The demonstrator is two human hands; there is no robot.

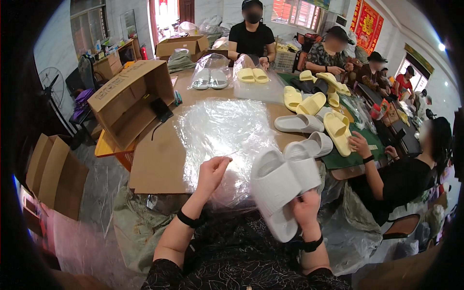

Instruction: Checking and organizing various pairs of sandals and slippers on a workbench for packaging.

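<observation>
My right hand (306, 209) grips a pair of light grey slide slippers (276, 189), held together and tilted above the table's near edge. The fingers are partly hidden behind the soles. My left hand (212, 175) is closed in a pinch over a stack of clear plastic bags (222, 130). A thin pale sliver shows by its fingertips; what it is I cannot make out. Right of the bags, a loose grey slipper (298, 123) lies near several yellow slippers (337, 133). A co-worker's hand (358, 144) touches the nearest yellow one.
An open cardboard box (133, 104) stands on its side at the left, with a dark device (161, 110) by its opening. Bagged grey slippers (211, 78) and yellow slippers (253, 75) sit at the far side, before a seated person (252, 38). More people work along the right.
</observation>
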